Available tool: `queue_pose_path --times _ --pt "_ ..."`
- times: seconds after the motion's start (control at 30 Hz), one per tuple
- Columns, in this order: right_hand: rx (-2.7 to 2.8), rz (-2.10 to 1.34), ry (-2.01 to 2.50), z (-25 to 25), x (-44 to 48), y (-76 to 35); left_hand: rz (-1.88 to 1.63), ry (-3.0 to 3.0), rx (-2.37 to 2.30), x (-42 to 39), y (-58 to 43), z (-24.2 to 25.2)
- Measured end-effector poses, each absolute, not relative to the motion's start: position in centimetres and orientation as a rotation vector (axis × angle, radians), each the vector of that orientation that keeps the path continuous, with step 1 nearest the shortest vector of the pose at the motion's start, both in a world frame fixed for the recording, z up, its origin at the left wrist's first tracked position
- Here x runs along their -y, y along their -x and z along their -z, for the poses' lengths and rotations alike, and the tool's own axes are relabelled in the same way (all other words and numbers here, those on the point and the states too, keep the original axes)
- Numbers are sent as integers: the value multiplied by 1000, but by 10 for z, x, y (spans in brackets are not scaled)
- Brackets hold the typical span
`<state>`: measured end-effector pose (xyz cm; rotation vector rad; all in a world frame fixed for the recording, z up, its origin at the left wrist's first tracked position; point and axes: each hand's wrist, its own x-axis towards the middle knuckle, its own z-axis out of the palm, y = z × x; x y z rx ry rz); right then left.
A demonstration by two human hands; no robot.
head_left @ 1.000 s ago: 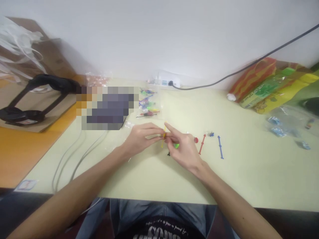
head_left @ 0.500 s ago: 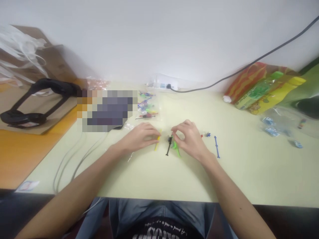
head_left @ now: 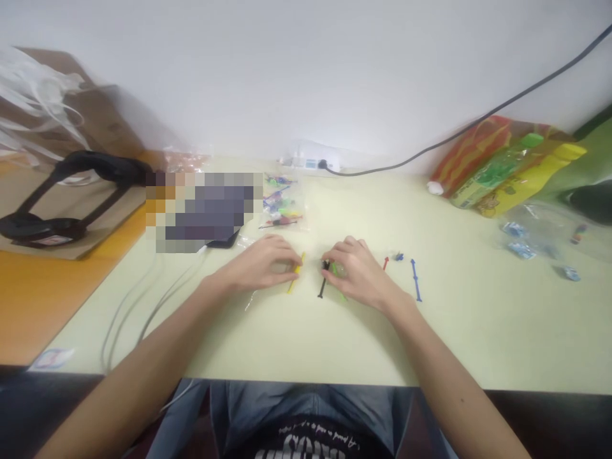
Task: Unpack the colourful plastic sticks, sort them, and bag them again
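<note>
My left hand [head_left: 266,263] is closed on a thin yellow plastic stick [head_left: 292,283], which it holds between thumb and fingertips just above the table. Across a small gap, my right hand [head_left: 355,268] curls its thumb and fingers about the upper end of a thin black plastic rod [head_left: 322,289]. A bright green curved piece [head_left: 342,292] lies beneath that hand, mostly covered by it. To the right of the hand are a red arrow-tipped stick [head_left: 386,262], a small dark blue piece [head_left: 398,257] and a long blue arrow-shaped rod [head_left: 415,280].
Clear bags of small coloured plastic parts [head_left: 285,203] lie behind my hands. A pixelated dark device [head_left: 210,210] and cables sit left, beside a black frame-like object [head_left: 71,197]. At right are bottles [head_left: 530,182] and blue-white packets [head_left: 521,250].
My left hand has shifted the yellow stick slightly left and toward me. My right hand has lowered and moved a little left, its fingers now at the black rod, uncovering more of the red stick.
</note>
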<state>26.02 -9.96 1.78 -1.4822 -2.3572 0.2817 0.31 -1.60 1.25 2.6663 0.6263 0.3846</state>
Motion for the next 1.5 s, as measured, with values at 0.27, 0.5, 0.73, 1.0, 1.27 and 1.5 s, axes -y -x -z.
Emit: queue_pose_path --times 0.27,0.5,0.73,1.0,1.27,1.5 --pt "2347 -341 1490 -13 98 -255 -463 -2722 -679 19 -6 -14" --pt "2122 -550 1374 -25 102 -250 -744 -2741 -636 31 -20 -8" --pt "1749 -1040 1226 -28 101 -253 -989 -2741 -506 34 -24 -6" --pt "1997 -533 1568 -29 106 -253 -1091 -2643 -590 34 -23 -8" --pt "2227 -151 1672 -9 115 -240 -949 -2630 -649 32 -21 -3" --pt "2222 -129 1673 -4 114 -240 -947 -2629 -664 31 -22 -1"
